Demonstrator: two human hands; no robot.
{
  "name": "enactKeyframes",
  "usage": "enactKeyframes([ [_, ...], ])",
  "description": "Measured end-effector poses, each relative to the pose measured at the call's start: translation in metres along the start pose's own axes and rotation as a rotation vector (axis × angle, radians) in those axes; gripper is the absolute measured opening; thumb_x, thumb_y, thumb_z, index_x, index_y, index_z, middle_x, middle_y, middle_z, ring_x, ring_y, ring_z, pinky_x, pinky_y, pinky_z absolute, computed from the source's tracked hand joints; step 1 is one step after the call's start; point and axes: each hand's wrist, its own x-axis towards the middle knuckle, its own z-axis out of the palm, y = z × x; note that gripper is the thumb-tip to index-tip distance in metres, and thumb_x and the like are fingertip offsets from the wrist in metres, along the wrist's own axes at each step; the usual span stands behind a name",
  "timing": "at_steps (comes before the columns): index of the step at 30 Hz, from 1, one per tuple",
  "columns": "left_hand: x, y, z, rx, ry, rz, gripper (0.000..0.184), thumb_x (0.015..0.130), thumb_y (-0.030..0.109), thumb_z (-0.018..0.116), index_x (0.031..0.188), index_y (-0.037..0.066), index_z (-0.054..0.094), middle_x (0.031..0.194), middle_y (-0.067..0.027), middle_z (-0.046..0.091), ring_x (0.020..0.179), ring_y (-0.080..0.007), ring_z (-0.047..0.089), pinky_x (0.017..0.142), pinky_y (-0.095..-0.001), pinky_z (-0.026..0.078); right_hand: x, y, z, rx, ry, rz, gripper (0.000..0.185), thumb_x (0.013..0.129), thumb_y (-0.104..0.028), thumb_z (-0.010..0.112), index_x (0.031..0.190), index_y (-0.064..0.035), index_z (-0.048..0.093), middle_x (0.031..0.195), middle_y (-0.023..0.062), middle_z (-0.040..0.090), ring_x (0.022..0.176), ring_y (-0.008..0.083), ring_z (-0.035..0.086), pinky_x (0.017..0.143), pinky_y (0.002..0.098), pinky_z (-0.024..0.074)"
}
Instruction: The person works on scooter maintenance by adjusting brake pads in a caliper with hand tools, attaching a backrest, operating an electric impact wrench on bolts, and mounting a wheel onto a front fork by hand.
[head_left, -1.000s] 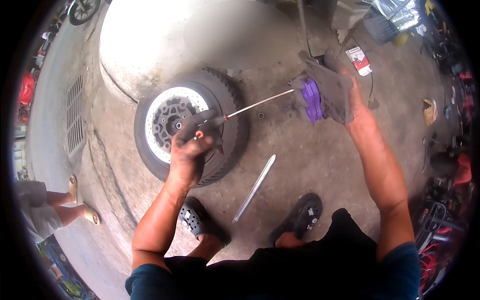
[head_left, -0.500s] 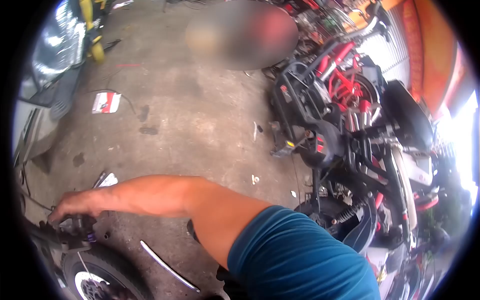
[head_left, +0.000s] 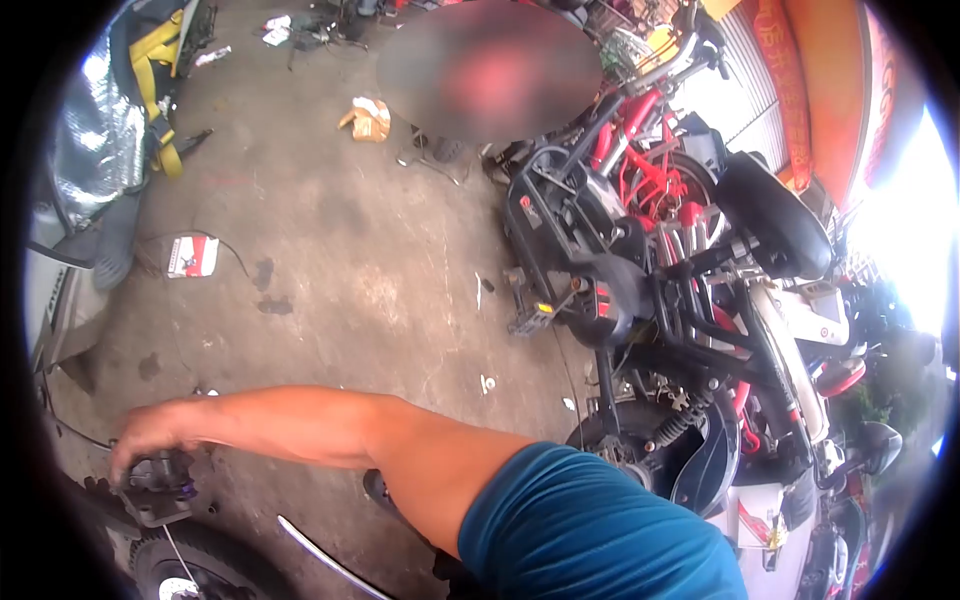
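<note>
My right hand reaches far to the left at the end of my outstretched arm. Its fingers curl down over a dark, blocky part with a small purple spot on it. Blur and the angle hide the fingertips. Just below that part is a black-tyred wheel with a pale centre, and a thin light rod runs down toward it. On the floor right of the wheel lies a long curved silver strip. My left hand does not appear.
Along the right stands a dark scooter, with a red bicycle frame behind it. A red-and-white packet and a crumpled brown piece lie on the concrete floor. Yellow straps hang at the upper left.
The view has shifted, showing more of the floor at the top. My right hand stays at the dark part, its back now more raised and rounded.
</note>
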Motion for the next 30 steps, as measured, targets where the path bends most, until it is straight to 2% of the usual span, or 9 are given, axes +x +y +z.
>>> enactKeyframes([
  [9,-0.034,0.0,-0.057,0.145,0.076,0.061,0.057,0.094,0.042,0.038,0.133,0.001,0.035,0.125,-0.0221,0.045,0.108,-0.0336,0.052,0.088,-0.0426,0.049,-0.012,-0.001,0.003,-0.186,-0.031,0.034,0.043,0.077,-0.034,0.07,0.106,-0.0025,0.064,0.101,0.0118,0.066,0.078,0.0312,0.065,0.064,0.0449,0.0538],
  [12,-0.027,0.004,-0.055,0.217,0.034,0.022,0.059,0.093,0.045,0.036,0.133,0.001,0.034,0.126,-0.022,0.042,0.108,-0.0342,0.051,0.087,-0.0423,0.048,-0.01,0.0,0.018,-0.26,0.078,-0.047,0.041,0.078,-0.034,0.071,0.105,-0.0032,0.064,0.086,0.0091,0.065,0.074,0.0213,0.062,0.064,0.0392,0.0527],
  [18,-0.039,0.017,-0.07,0.476,0.23,0.001,0.064,0.093,0.051,0.032,0.133,0.002,0.032,0.128,-0.0219,0.037,0.107,-0.0353,0.048,0.086,-0.0418,0.047,-0.036,-0.02,0.031,-0.302,-0.036,0.075,0.054,0.084,-0.05,0.063,0.125,-0.0155,0.059,0.132,0.0106,0.051,0.116,0.0245,0.05,0.091,0.0439,0.0476],
  [21,-0.055,0.043,0.012,-0.293,0.023,-0.15,0.035,0.09,0.038,0.042,0.108,0.008,0.044,0.091,-0.0088,0.038,0.074,-0.0243,0.043,0.061,-0.0349,0.041,-0.011,0.0,0.017,-0.451,-0.158,0.079,0.052,0.089,-0.055,0.05,0.133,-0.0274,0.052,0.145,0.0021,0.039,0.135,0.0278,0.032,0.1,0.0508,0.0398],
  [24,-0.062,0.06,0.052,-0.541,-0.112,-0.191,0.012,0.087,0.024,0.052,0.083,0.014,0.056,0.054,0.0043,0.039,0.04,-0.0132,0.037,0.036,-0.028,0.035,-0.019,-0.012,0.019,-0.594,-0.054,0.09,0.057,0.09,-0.057,0.044,0.137,-0.0265,0.047,0.148,0.0046,0.036,0.138,0.0284,0.028,0.103,0.0555,0.0317],
  [25,-0.062,0.065,0.061,-0.453,-0.074,-0.139,0.012,0.086,0.022,0.052,0.079,0.012,0.056,0.051,0.0045,0.034,0.038,-0.0122,0.033,0.035,-0.0282,0.03,-0.016,-0.013,0.02,-0.563,-0.002,0.109,0.064,0.082,-0.061,0.054,0.133,-0.023,0.052,0.132,0.013,0.051,0.105,0.0293,0.057,0.087,0.043,0.0478],
  [26,-0.059,0.067,0.061,-0.369,-0.048,-0.103,0.013,0.086,0.019,0.053,0.075,0.011,0.055,0.048,0.0047,0.028,0.036,-0.0112,0.028,0.034,-0.0283,0.026,-0.02,-0.009,0.032,-0.571,0.099,0.027,0.072,0.079,-0.064,0.054,0.129,-0.0124,0.055,0.119,0.013,0.059,0.086,0.0213,0.063,0.067,0.0344,0.0513],
  [27,-0.056,0.061,0.054,-0.401,-0.047,-0.043,0.008,0.084,0.014,0.055,0.082,0.006,0.057,0.048,0.0026,0.03,0.035,-0.011,0.028,0.033,-0.0276,0.025,-0.01,-0.002,0.024,-0.486,0.072,0.124,0.073,0.078,-0.064,0.056,0.121,-0.005,0.058,0.098,0.0108,0.065,0.062,0.0148,0.061,0.046,0.0273,0.0429],
  [30,-0.045,0.062,0.072,-0.28,-0.054,0.095,0.007,0.081,0.007,0.058,0.085,0.001,0.059,0.049,-0.0014,0.034,0.035,-0.0107,0.033,0.032,-0.0261,0.028,-0.012,-0.007,0.033,-0.428,0.112,0.105,0.069,0.076,-0.06,0.06,0.115,-0.0035,0.059,0.083,0.0083,0.065,0.051,0.0137,0.056,0.039,0.0262,0.0346],
])
